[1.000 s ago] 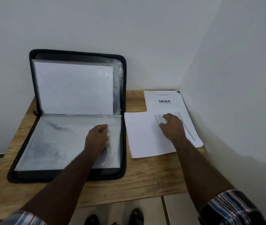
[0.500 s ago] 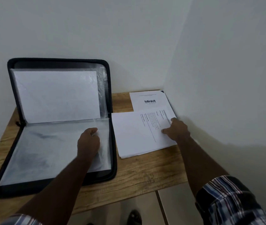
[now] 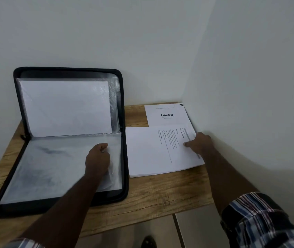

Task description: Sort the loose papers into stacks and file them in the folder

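Observation:
A black zip folder [image 3: 124, 158] lies open on the wooden table, its lid leaning upright against the wall. Clear plastic sleeves with white sheets fill both halves. My left hand [image 3: 97, 159] rests on the lower half near its right edge, fingers curled and pinching the plastic sleeve [image 3: 114, 169]. To the right lies a stack of white papers [image 3: 151, 151], the top sheet printed with text. My right hand [image 3: 199, 143] rests at the stack's right edge, fingers touching the top sheet. Behind the stack lies a sheet marked "blinkit" [image 3: 165, 115].
The wooden table [image 3: 160, 192] stands in a corner, with white walls behind and close on the right. The front edge of the table runs just below the folder. Floor tiles and a dark shoe [image 3: 148, 241] show beneath.
My right hand has slid from the middle of the paper stack to its right edge. The left hand stays on the sleeve. The camera has shifted, so the folder sits further left.

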